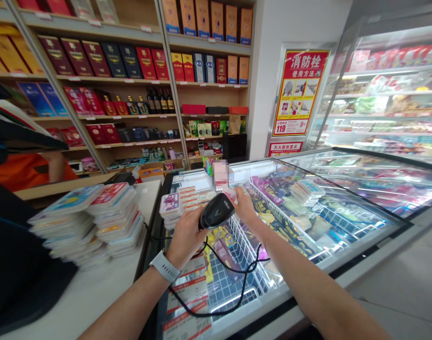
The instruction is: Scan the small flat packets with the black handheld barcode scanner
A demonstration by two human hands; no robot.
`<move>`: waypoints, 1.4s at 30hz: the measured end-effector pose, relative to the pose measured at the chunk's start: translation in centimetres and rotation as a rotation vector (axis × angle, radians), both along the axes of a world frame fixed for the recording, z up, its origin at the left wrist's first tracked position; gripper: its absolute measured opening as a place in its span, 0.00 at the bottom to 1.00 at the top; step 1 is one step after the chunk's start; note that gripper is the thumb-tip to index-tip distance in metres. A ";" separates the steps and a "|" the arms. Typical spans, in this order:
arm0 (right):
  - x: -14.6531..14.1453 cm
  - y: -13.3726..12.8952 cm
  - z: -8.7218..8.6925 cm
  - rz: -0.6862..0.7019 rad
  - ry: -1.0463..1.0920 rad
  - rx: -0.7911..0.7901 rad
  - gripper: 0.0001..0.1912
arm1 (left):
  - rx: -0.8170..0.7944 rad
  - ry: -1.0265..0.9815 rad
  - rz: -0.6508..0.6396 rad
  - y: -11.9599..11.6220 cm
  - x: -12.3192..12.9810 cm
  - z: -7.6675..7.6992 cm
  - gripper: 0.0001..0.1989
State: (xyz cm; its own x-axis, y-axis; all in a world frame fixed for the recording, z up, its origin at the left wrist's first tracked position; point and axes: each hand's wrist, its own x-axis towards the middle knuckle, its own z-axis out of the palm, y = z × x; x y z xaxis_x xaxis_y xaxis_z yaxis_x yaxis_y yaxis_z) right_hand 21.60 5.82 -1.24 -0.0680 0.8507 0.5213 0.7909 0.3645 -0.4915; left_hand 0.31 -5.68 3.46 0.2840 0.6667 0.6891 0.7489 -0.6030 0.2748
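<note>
My left hand (187, 236), with a pale watch on its wrist, is wrapped round the handle of a black barcode scanner (216, 211) above the glass-topped freezer. Just past the scanner's head, my right hand (242, 205) has its fingers closed at the edge of a small pale item (231, 192), partly hidden by the scanner and a blurred patch. The scanner's black cable (244, 283) loops over the glass. Left of the scanner, a short stack of flat packs (171, 208) rests on the freezer top.
Two tall stacks of flat packs (69, 222) (114, 212) stand on the white counter (129, 288) at left. More packs (307, 191) lie on the freezer at right. Price sheets (187, 293) line the near glass. A person's orange clothing (24, 170) shows at far left, before shelves of boxes.
</note>
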 end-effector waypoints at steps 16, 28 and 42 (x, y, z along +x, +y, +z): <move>0.2 0.3 -0.7 0.021 0.010 -0.091 0.03 | -0.075 -0.007 0.015 -0.2 0.2 0.1 0.18; 1.2 1.3 -1.3 0.050 -0.036 -0.135 0.03 | -0.021 -0.012 -0.005 0.0 0.0 -0.1 0.19; 5.0 0.2 0.0 0.044 -0.060 -0.123 0.05 | -0.065 -0.014 -0.001 0.0 0.2 0.0 0.19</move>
State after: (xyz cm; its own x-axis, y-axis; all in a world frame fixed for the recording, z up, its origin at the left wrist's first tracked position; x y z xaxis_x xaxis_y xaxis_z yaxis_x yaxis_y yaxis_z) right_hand 26.58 6.04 -1.24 -0.1350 0.9032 0.4075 0.8048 0.3398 -0.4867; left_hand 0.53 -5.70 3.44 0.2755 0.7102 0.6479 0.7442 -0.5842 0.3240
